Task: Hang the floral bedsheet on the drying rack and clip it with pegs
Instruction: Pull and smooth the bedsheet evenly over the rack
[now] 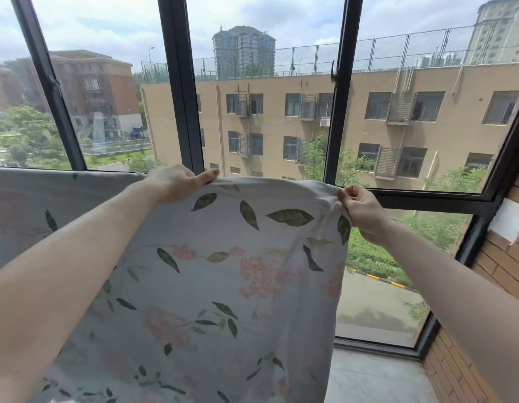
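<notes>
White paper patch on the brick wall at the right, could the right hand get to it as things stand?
Probably not yet. The right hand is pinching the top edge of the floral bedsheet, so it is busy. The white paper patch lies off to its right with open air between; once the hand lets go, nothing blocks it.

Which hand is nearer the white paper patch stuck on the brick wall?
Right. The right hand pinches the floral bedsheet's top corner, just left of the white paper patch; the left hand grips the edge farther left.
</notes>
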